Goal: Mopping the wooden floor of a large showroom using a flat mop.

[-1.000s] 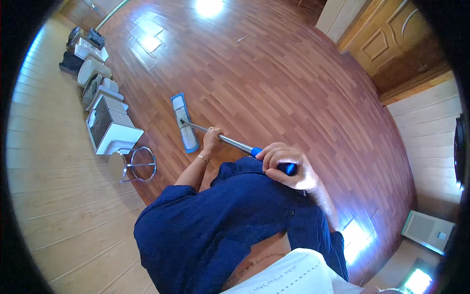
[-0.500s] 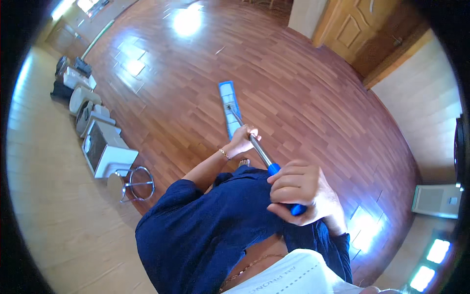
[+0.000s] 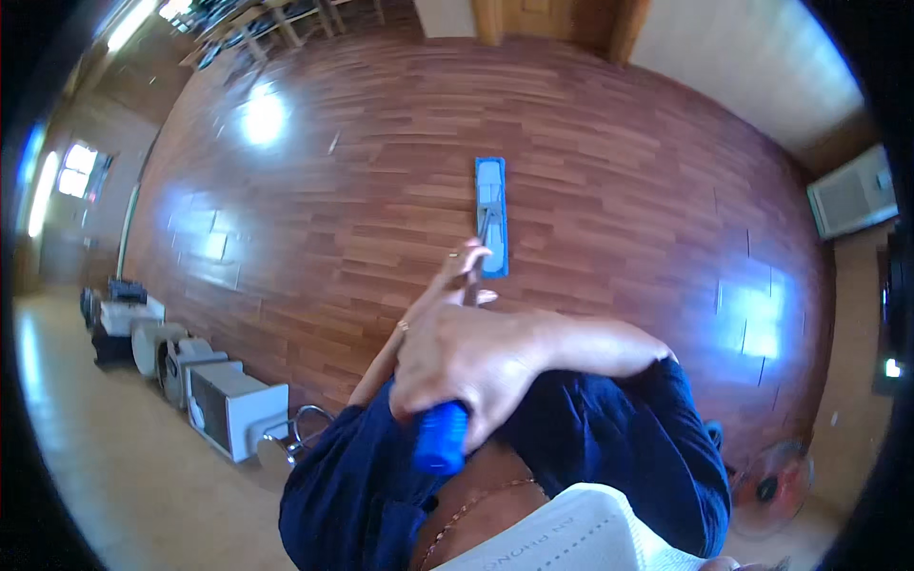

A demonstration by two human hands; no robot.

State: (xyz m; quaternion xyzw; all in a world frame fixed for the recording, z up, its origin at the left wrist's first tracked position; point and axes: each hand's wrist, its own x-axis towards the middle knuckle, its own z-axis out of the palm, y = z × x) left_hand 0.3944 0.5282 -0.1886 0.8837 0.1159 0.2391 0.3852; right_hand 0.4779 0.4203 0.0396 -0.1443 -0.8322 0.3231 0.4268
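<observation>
A flat mop with a blue-edged, pale-centred head (image 3: pixel 491 181) lies against the brown plank floor, its long side running away from me. My right hand (image 3: pixel 466 366) is wrapped round the blue grip (image 3: pixel 441 440) at the top end of the handle, close to my chest. Further down the pole, my left hand (image 3: pixel 457 274) holds the metal shaft, fingers curled about it and slightly blurred. The right hand and forearm hide much of the shaft and part of the left forearm.
Along the left wall stand a white box-shaped appliance (image 3: pixel 238 404), a round-seated metal stool (image 3: pixel 278 452) and several other grey and white items. A fan (image 3: pixel 767 487) stands at lower right, a white unit (image 3: pixel 854 192) at the right wall. Wooden furniture (image 3: pixel 286 24) is far left.
My right hand has swung leftward with the handle's top end, so the pole now slants the other way. The view has turned rightward, and the mop head appears farther right.
</observation>
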